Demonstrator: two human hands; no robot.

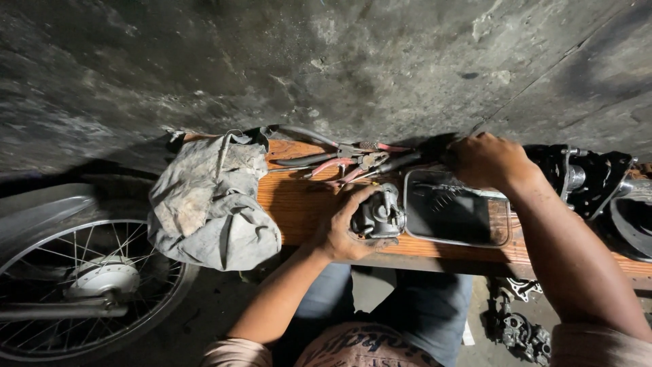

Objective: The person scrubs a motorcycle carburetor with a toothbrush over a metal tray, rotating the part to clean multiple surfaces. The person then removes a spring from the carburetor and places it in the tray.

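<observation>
knees in blue jeans (407, 306) sit at the bottom centre, tucked under a wooden bench (299, 204). the left hand (343, 228) is clamped around a small grey carburetor (378, 216) mid-frame, right by a metal tray (456, 214). the right hand (489, 160), upper right, reaches at the tools; can't tell its grip. pliers (346, 163) lie above, a dirty rag (207, 200) to the left, a spoked wheel (75, 285) lower left.

A grey rag (207, 204) lies crumpled on the wooden surface (299, 204). Pliers (353, 162) with red handles lie near its far edge. A spoked wheel (81, 285) stands at the left. Dark engine parts (591, 180) sit at the right.
</observation>
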